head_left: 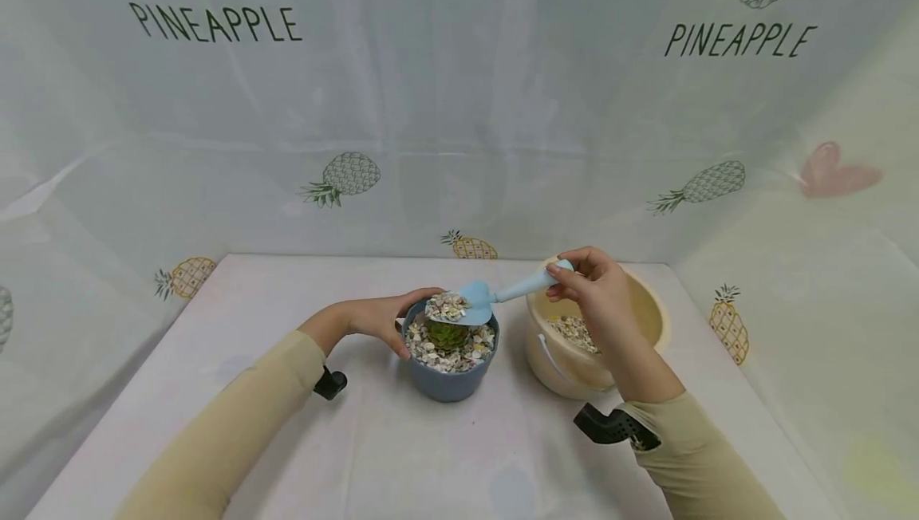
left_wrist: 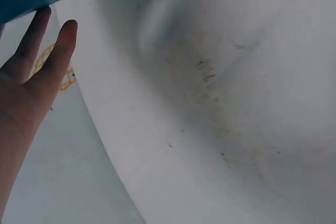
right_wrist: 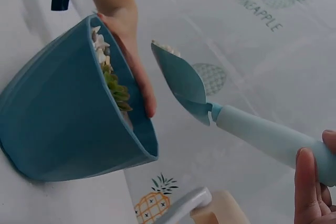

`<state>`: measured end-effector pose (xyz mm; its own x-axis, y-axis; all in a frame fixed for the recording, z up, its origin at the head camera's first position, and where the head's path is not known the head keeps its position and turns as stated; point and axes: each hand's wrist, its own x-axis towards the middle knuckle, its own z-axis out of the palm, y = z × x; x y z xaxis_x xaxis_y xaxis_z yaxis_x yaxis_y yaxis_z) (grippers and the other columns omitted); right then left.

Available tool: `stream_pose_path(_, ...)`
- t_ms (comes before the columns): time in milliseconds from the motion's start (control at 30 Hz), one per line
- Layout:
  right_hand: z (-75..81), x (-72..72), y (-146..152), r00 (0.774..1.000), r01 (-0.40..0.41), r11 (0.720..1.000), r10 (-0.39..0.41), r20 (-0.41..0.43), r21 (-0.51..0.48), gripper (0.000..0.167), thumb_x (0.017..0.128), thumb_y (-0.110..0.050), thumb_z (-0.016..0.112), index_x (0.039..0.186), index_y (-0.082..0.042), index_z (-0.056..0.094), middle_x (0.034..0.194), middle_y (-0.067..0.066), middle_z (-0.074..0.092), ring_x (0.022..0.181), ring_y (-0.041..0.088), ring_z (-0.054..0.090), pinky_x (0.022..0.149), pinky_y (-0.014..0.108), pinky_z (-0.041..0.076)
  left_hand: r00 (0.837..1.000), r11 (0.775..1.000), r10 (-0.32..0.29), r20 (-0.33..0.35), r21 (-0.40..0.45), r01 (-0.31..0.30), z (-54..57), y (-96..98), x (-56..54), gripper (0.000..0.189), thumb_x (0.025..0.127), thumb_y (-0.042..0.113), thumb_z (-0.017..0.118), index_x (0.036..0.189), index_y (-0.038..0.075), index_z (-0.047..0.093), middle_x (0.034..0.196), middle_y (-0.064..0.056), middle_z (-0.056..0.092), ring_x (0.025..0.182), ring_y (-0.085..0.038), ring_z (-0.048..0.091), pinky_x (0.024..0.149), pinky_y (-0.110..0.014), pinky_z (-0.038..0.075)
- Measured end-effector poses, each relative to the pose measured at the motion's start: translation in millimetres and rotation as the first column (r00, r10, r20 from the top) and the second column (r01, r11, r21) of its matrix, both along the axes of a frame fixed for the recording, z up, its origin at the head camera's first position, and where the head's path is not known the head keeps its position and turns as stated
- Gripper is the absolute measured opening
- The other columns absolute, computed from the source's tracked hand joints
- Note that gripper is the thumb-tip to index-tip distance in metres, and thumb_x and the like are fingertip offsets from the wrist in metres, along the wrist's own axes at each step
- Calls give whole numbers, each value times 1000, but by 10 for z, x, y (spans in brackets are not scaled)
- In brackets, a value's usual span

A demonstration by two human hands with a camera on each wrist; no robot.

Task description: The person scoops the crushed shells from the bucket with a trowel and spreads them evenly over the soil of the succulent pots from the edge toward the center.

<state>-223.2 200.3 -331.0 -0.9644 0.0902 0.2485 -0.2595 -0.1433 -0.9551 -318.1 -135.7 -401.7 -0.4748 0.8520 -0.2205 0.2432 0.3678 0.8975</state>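
Note:
In the head view, a blue-grey flower pot [head_left: 447, 383] holds a green succulent [head_left: 447, 336] ringed by pale pebbles. My left hand [head_left: 376, 317] rests against the pot's left side, its spread thumb and fingers touching the rim; straight fingers [left_wrist: 58, 51] show beneath the pot in the left wrist view. Between thumb and fingertips, my right hand [head_left: 599, 297] pinches the handle end of a light blue trowel [head_left: 524, 285]. The trowel's scoop, carrying pebbles [head_left: 447, 306], is over the pot and partly covers the succulent. In the right wrist view, the scoop tilts beside the pot's opening.
A cream bucket [head_left: 560, 372] with pebbles [head_left: 574, 332] inside stands right of the pot, under my right forearm. The white-covered table [head_left: 431, 464] meets a pineapple-print sheet [head_left: 459, 105] at the back and sides. Black wrist cameras [head_left: 617, 428] are worn on both arms.

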Motion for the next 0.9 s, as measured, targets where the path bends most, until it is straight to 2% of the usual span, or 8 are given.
stream_pose_path(167,3,-24,-90,999,10,998,-13,35,69,11,90,1,67,97,2,58,83,9,59,60,15,64,62,28,56,997,999,47,-53,24,-45,-7,-29,116,112,71,22,89,156,35,16,159,0,14,145,-26,14,110,-52,25)
stream_pose_path(267,23,-30,-146,999,-1,996,-3,47,86,11,90,2,67,97,-1,59,83,8,59,60,14,64,62,29,56,996,997,74,-52,40,-72,-12,-35,180,110,72,23,88,155,36,16,159,-1,15,145,-25,16,107,-52,31)
stream_pose_path(367,51,-33,-195,999,-12,994,7,51,108,12,89,1,68,96,-3,60,82,8,59,60,15,65,62,30,56,992,994,103,-70,43,-100,-13,-37,240,110,73,22,88,156,34,16,159,-1,16,144,-27,18,106,-53,31)
stream_pose_path(500,89,-36,-240,999,-23,983,13,53,182,16,89,-3,71,100,-1,60,83,9,59,61,16,65,64,32,57,979,988,155,-130,14,-155,-19,-24,301,113,72,22,89,157,29,15,159,-1,16,145,-28,16,109,-57,25)
stream_pose_path(567,110,-39,-262,999,-27,974,15,52,225,20,89,-6,72,102,2,60,84,10,60,62,17,66,64,33,57,974,983,185,-135,6,-185,-22,-10,332,114,71,23,89,157,29,15,160,-1,16,145,-28,14,109,-59,22)
stream_pose_path(700,152,-48,-306,999,-33,961,21,48,275,24,88,-7,72,104,5,59,86,14,60,62,18,66,63,35,57,962,970,242,-125,12,-243,-34,20,406,113,71,25,90,156,33,15,160,-2,14,146,-30,13,109,-61,21)
stream_pose_path(900,225,-48,-368,998,-51,947,33,59,318,26,89,-8,72,106,6,58,90,15,59,64,22,68,66,37,57,948,958,285,-143,4,-288,-23,45,508,110,73,29,88,155,39,14,161,-5,12,146,-35,11,107,-64,20)
